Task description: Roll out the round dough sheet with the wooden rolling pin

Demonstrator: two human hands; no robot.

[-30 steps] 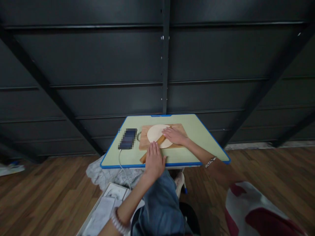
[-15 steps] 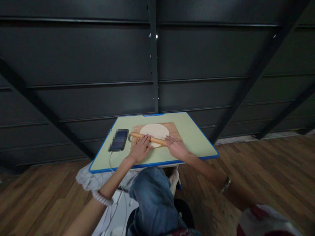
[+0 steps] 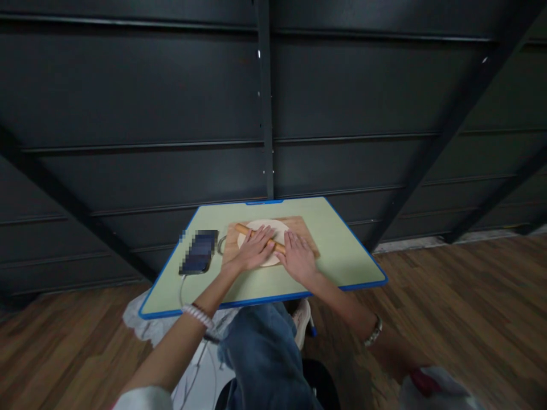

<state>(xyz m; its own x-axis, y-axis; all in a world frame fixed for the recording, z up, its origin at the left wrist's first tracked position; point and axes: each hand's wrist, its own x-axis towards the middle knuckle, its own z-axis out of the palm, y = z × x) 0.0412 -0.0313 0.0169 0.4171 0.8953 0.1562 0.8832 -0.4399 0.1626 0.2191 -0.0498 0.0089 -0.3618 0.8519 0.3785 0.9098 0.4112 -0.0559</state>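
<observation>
A wooden rolling pin (image 3: pixel 242 229) lies slantwise across a round, flat sheet of dough (image 3: pixel 276 224). Under the dough is a rectangular wooden board (image 3: pixel 306 230). My left hand (image 3: pixel 255 249) rests over the middle of the pin, fingers stretched forward and flat. At the pin's right end, my right hand (image 3: pixel 299 256) presses down with its fingers extended and the thumb reaching toward the left hand. Both palms hide parts of the pin and the dough.
The board sits on a small pale-green table (image 3: pixel 346 245) with a blue rim. Left of it lies a pixelated phone (image 3: pixel 200 251) with a white cable. A metal ring (image 3: pixel 221 245) shows beside the board. Dark panelled wall (image 3: pixel 205 91) rises behind the table.
The rolling pin has turned to a steeper slant and its left end has moved right, onto the board. My hands have come closer together, the left one shifting right and forward.
</observation>
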